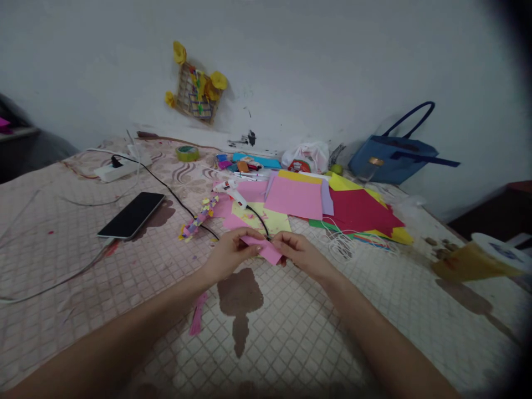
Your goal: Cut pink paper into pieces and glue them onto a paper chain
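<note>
Between my two hands is a small strip of pink paper (271,254), held above the table. My left hand (233,250) pinches its left end with thumb and fingers. At its right end, the thumb and fingers of my right hand (297,252) are closed on the paper. Just beyond my hands lies a white glue gun (233,192) with a black cord, resting over pink and yellow paper sheets. Left of it is a pink decorated piece (199,218) with small yellow and purple bits. A pink paper tassel (198,315) lies nearer me, below my left wrist.
A phone (132,215) with a cable and a power strip (120,168) are at left. Coloured paper sheets (295,197), white string (343,244) and a blue bag (393,158) stand right of centre. A yellow tub (474,263) is far right; green tape (187,153) sits behind.
</note>
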`<action>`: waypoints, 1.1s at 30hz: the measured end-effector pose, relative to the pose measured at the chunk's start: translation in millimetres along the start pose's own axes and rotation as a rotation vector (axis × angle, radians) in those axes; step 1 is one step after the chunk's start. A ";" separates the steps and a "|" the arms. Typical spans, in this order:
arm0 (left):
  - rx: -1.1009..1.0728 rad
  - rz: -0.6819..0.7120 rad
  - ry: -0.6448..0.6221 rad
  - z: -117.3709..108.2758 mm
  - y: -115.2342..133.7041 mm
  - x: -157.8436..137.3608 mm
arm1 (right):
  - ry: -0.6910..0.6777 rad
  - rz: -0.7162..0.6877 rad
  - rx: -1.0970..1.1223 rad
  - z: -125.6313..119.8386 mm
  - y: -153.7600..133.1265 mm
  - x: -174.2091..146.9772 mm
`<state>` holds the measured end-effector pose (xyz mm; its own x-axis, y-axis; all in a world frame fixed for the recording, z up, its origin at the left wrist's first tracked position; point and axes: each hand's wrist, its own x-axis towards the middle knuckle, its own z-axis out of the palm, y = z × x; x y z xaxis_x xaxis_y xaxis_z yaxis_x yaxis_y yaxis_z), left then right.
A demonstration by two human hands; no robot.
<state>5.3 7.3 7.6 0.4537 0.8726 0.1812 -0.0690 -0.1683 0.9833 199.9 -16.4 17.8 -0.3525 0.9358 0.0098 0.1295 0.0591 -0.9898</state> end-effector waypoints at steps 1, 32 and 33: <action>-0.012 -0.012 0.007 -0.6 -0.2 0.7 | -0.010 0.000 -0.085 -6.9 -2.3 -0.9; -0.126 0.063 0.098 4.0 20.7 -7.8 | 0.305 -0.093 0.141 -4.1 -2.6 -1.1; -0.124 0.061 0.090 4.8 20.1 -8.3 | 0.325 -0.098 0.177 5.5 -4.3 -1.3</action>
<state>4.4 -5.6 25.7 0.3642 0.9009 0.2361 -0.2061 -0.1693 0.9638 194.8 -19.8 21.3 -0.0394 0.9918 0.1218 -0.0620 0.1193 -0.9909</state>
